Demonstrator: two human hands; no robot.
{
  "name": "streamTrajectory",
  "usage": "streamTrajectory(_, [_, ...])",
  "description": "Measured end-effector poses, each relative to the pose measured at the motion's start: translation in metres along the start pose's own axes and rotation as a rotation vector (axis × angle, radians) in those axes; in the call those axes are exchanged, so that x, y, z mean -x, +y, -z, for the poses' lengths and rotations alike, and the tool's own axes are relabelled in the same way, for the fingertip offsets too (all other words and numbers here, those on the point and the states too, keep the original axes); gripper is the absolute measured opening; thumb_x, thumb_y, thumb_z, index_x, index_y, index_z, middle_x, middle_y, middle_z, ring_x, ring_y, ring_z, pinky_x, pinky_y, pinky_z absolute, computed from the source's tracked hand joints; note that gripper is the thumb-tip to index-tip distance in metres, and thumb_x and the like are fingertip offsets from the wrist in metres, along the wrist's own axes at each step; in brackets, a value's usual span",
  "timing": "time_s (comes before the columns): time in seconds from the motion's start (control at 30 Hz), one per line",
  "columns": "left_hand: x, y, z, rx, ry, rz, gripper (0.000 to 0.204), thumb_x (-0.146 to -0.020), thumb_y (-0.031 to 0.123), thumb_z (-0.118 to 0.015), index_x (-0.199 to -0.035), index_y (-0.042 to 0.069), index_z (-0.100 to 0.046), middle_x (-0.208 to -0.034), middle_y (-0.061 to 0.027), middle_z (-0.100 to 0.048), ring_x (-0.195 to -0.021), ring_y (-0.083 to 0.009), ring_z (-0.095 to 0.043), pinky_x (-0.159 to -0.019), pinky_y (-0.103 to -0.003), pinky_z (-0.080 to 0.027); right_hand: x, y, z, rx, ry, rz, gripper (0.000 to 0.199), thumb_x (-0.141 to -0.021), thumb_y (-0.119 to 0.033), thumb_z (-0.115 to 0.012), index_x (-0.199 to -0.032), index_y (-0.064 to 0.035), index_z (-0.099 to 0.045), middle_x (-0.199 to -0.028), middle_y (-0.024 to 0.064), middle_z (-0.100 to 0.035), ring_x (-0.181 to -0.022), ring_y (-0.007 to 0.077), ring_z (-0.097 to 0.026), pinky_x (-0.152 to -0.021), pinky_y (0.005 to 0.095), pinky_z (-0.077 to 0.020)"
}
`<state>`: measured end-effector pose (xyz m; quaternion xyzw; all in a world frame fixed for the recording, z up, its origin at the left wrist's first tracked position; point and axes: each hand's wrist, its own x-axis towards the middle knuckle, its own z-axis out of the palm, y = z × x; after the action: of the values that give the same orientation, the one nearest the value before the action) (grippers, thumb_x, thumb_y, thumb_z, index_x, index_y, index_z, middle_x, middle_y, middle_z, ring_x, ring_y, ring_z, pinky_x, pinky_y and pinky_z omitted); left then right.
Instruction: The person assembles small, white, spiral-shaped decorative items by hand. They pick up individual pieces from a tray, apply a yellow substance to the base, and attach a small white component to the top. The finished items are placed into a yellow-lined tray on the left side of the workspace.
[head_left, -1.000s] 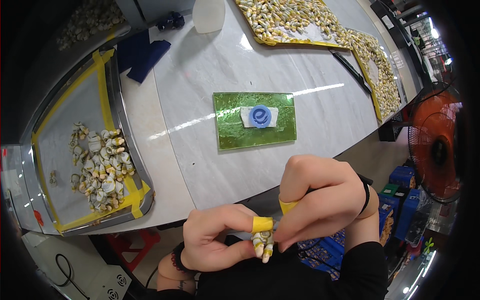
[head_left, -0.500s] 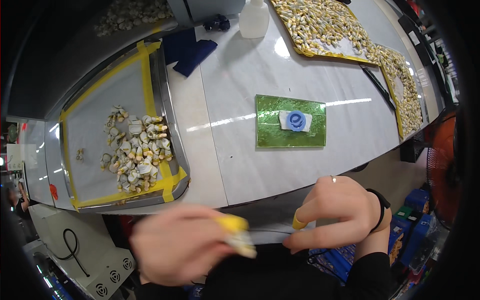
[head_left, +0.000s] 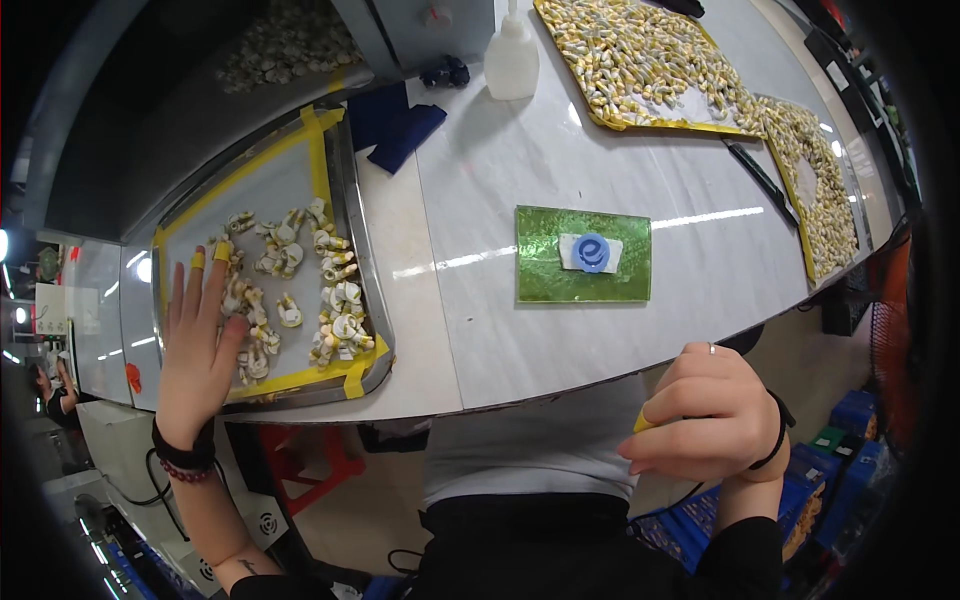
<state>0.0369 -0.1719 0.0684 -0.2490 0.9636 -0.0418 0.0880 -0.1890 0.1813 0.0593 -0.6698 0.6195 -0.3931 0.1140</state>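
Note:
My left hand (head_left: 200, 340) lies over the left side of a tape-edged metal tray (head_left: 352, 210), palm down with fingers spread. Yellow finger covers (head_left: 222, 254) sit on two of its fingertips, which rest beside small white, yellow and peach figure-like pieces (head_left: 280, 250). More such pieces (head_left: 338, 310) are clustered along the tray's right side. Beyond the table's near edge, my right hand (head_left: 708, 412) hovers in front of my body, fingers curled together. One of its fingers wears a yellow cover. Whatever those fingers hold, if anything, is hidden.
A green glass-like plate (head_left: 538, 260) bears a white pad with a blue round piece (head_left: 590, 253). Behind are a white bottle (head_left: 511, 62) and dark blue cloth (head_left: 405, 130). Trays of small pieces (head_left: 650, 75) and a black cutter-like tool (head_left: 760, 180) lie at the right.
My left hand has moved from in front of my body, where it held a small piece, left into the tray. The tray's heap is now spread into separate groups. My right hand shifted slightly right.

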Motion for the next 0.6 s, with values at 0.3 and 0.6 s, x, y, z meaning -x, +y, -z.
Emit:
streamTrajectory(0.3, [-0.007, -0.014, 0.009, 0.153, -0.087, -0.089, 0.067, -0.085, 0.034, -0.054, -0.141, 0.007, -0.029, -0.148, -0.0244, -0.016, -0.135, -0.0437, -0.016, -0.109, -0.047, -0.018, 0.010, -0.001, 0.003, 0.015, 0.045, -0.039, 0.019, -0.066, -0.014, -0.077, -0.081, -0.0100, -0.067, -0.069, -0.0012, -0.056, -0.056, 0.0131, -0.050, -0.047, 0.0268, -0.0330])
streamTrajectory(0.6, [-0.116, -0.057, 0.056, 0.335, 0.247, -0.069, 0.053, -0.085, 0.024, -0.061, -0.131, 0.001, -0.044, -0.121, -0.0216, -0.054, -0.115, -0.0286, -0.052, -0.096, -0.035, -0.039, 0.013, -0.002, 0.001, 0.029, 0.072, -0.111, 0.017, -0.066, -0.012, -0.076, -0.081, -0.0112, -0.067, -0.068, -0.0022, -0.056, -0.057, 0.0142, -0.051, -0.050, 0.0273, -0.0345])
